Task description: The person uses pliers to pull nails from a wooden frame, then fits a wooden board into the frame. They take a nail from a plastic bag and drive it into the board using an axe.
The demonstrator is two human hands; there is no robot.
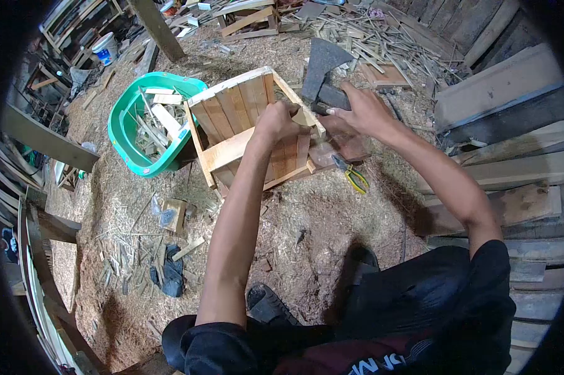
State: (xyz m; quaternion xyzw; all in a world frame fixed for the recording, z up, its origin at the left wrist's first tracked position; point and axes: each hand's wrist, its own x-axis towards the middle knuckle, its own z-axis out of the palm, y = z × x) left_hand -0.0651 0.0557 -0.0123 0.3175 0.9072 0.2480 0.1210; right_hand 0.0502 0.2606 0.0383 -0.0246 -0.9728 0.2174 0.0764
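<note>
My right hand [362, 111] is wrapped round the short handle of a hatchet [322, 65], its dark metal head raised beside the right edge of a small slatted wooden frame [232, 115]. This frame looks like a crate or stool and stands tilted. My left hand [278, 122] is closed on the crosspiece [229, 152] of the frame, near its right end; the fingertips are partly hidden. Pliers with yellow handles [357, 179] lie just right of the frame, below my right hand.
A green plastic tub [116, 128] holding wood offcuts stands left of the frame. Wood scraps [357, 40] are heaped at the back. Stacked planks [500, 169] line the right side. A wooden post [157, 31] rises behind the tub. A black plastic bag [169, 275] lies on the sawdust-covered floor.
</note>
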